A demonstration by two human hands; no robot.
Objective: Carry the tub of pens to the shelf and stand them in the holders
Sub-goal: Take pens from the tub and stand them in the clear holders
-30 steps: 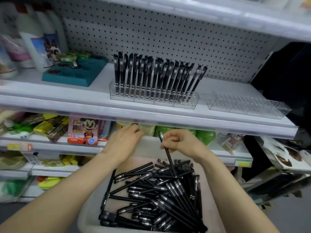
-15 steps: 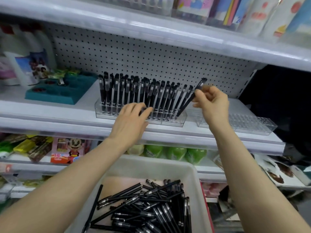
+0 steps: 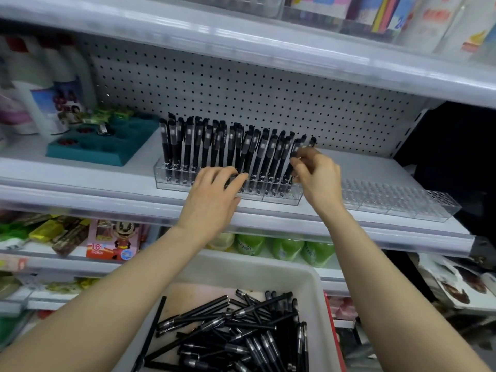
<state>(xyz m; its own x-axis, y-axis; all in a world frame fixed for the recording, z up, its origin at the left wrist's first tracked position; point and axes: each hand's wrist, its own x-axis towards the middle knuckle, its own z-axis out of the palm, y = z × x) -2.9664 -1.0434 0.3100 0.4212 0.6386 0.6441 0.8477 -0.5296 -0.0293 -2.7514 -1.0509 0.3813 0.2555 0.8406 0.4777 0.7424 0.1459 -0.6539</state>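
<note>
Two bare hands at the shelf [image 3: 80, 178], both raised to the same holder [image 3: 281, 197]. Right hand [image 3: 318, 174]: thumb and fingertips drawn together, pinching one pen [image 3: 312, 142] at the right end of the row, the other fingers curled loosely behind; the pen leans right, its cap end showing just above the fingers, and whether its tip is seated I cannot tell. Left hand [image 3: 212, 194]: palm down, fingers slightly spread and gently bent, the tips resting against the holder's front and the lower barrels near its middle, gripping nothing. Holder is clear hard plastic, a long low block, glossy edges, packed with standing pens [image 3: 214, 149]: slim black barrels, clipped caps, some with a grey band, most upright, those toward the right leaning. Just beside it on the right sits a second holder [image 3: 397, 202], same clear plastic, its top a grid of small round sockets. Shelf is smooth pale grey with a translucent front strip; behind it a white pegboard [image 3: 241, 89] of regular round holes. Further left, a teal moulded tray [image 3: 107, 146] with round wells, then white bottles [image 3: 40, 103], blurred. Below the hands, the tub [image 3: 316, 285]: white matte plastic, rounded rim, pale floor, holding a loose crisscrossed heap of pens [image 3: 241, 331], black with silvery rings. On the lower shelf beyond it, green packs [image 3: 284, 248] and a pink box [image 3: 112, 242] printed with a cartoon figure.
</note>
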